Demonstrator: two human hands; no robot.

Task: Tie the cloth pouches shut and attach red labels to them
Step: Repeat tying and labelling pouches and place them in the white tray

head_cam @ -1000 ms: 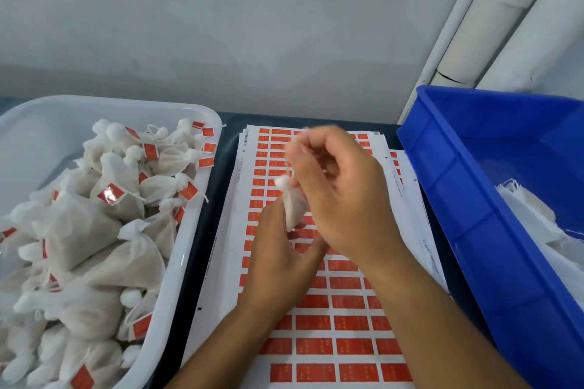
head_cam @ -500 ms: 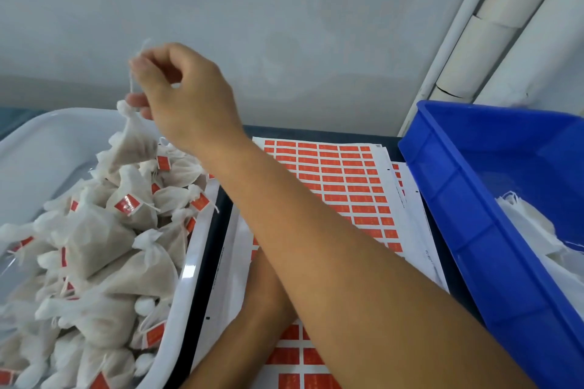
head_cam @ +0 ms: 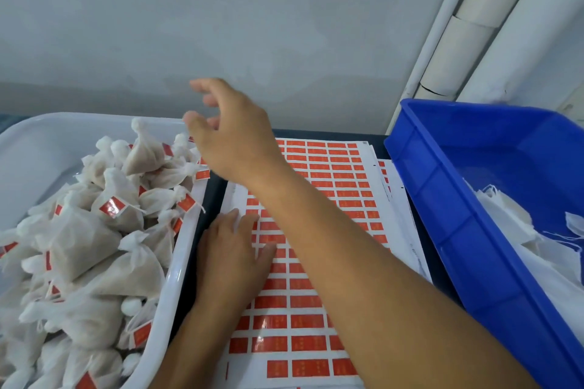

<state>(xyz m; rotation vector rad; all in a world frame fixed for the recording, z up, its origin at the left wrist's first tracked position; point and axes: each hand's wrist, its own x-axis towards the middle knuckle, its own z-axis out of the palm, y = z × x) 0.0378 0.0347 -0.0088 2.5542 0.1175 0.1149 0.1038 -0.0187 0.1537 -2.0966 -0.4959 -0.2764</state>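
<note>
My right hand point(head_cam: 230, 136) hovers above the right rim of the white tray point(head_cam: 180, 268), fingers loosely spread and holding nothing. A tied cloth pouch point(head_cam: 143, 151) sits upright at the top of the heap of tied pouches point(head_cam: 82, 246) with red labels in that tray. My left hand point(head_cam: 230, 253) rests flat on the sheet of red labels point(head_cam: 331, 196) lying on the table, its fingers straight. My right forearm crosses over the sheet.
A blue bin point(head_cam: 448, 199) at the right holds untied white cloth pouches point(head_cam: 512, 224). A grey wall stands close behind the table, with white pipes point(head_cam: 458, 50) at the right corner. The tray and the bin flank the label sheet closely.
My right hand carried a tied pouch from over the label sheet to the white tray, let it go, and now draws back right, empty. My left hand came to rest flat on the sheet.
</note>
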